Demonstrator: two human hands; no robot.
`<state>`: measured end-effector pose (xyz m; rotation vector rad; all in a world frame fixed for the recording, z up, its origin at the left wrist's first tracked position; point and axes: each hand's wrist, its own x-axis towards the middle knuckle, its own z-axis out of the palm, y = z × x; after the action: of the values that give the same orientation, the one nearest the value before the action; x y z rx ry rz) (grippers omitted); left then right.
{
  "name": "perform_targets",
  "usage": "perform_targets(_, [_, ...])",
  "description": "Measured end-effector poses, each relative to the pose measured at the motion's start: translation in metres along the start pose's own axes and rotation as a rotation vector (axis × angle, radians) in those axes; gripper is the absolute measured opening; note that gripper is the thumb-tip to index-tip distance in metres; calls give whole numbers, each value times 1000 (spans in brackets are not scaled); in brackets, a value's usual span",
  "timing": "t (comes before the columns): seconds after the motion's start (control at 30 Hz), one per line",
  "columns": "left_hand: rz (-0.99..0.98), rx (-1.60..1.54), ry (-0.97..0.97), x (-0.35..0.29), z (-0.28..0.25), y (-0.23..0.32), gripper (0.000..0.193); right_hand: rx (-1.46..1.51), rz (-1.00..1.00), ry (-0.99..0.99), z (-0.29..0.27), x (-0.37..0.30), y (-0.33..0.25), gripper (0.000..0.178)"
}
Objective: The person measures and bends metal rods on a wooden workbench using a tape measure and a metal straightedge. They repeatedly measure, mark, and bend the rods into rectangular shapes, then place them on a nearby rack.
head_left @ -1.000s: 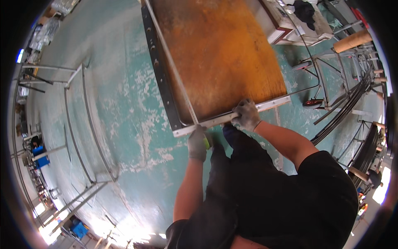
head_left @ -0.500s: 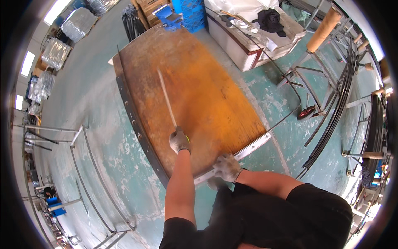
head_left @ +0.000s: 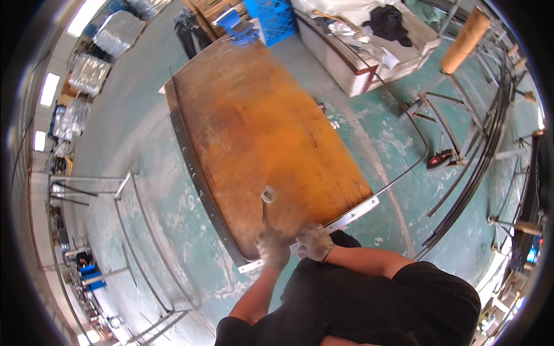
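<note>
**Rod (head_left: 267, 196) straight out ahead of the left hand (head_left: 272, 249), right hand (head_left: 314, 242) close by at the rail (head_left: 353, 214)**

Here are the two gloved hands, side by side at the near edge of the board (head_left: 259, 132). The left is curled round the near end of the rod, closed by the look of it, though blur softens the fingers. The right sits at the rail, fingers bent and partly closed; whether it has hold of the rail or merely rests there, one cannot tell.

And the key line: the rod reaches away from the person, its long axis running out from the left hand over the board, pale blunt end farthest off. The left hand is the nearer, right on it; the right hand lies to its right and closer to the person than that far end. Is the rod touching the board? Impossible to say from here.

Outward now! The rust-brown board stretches away from both hands, a dark strip (head_left: 199, 187) with holes along its left side, the rail across its near end. At the far end, a blue vise (head_left: 239, 29); to the right of that, a blue crate (head_left: 271, 23), then a pale sofa (head_left: 329, 55) with black cloth (head_left: 389, 26) on it. Away to the left, a metal frame (head_left: 147, 242) on the green floor (head_left: 381, 124).
</note>
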<state>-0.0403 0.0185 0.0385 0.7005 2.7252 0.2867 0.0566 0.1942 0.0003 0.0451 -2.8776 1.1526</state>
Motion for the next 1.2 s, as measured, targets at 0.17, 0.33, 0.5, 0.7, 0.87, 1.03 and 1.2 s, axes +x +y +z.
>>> perform_targets(0.17, [-138,-10,20,-60,19,-41,17,-11,-12,-12,-6,1,-4,25])
perform_targets(0.33, [-84,-9,66,-56,29,-51,11,100,105,8,-37,-19,44,27])
perform_targets(0.5, [-141,21,6,-66,16,-46,16,-441,810,917,-119,-57,174,35])
perform_targets(0.7, [-61,28,-67,-51,6,-42,16,1359,1036,1395,-152,-79,306,18])
perform_targets(0.87, [-123,-13,-66,-68,6,-56,19,1453,581,1438,-208,-33,169,33])
perform_targets(1.03, [-149,-73,-73,-58,14,-70,31,1264,108,1317,-300,3,-12,50])
perform_targets(1.2, [-29,-423,-97,-33,-31,-49,31,1127,-303,1040,-352,58,-189,60])
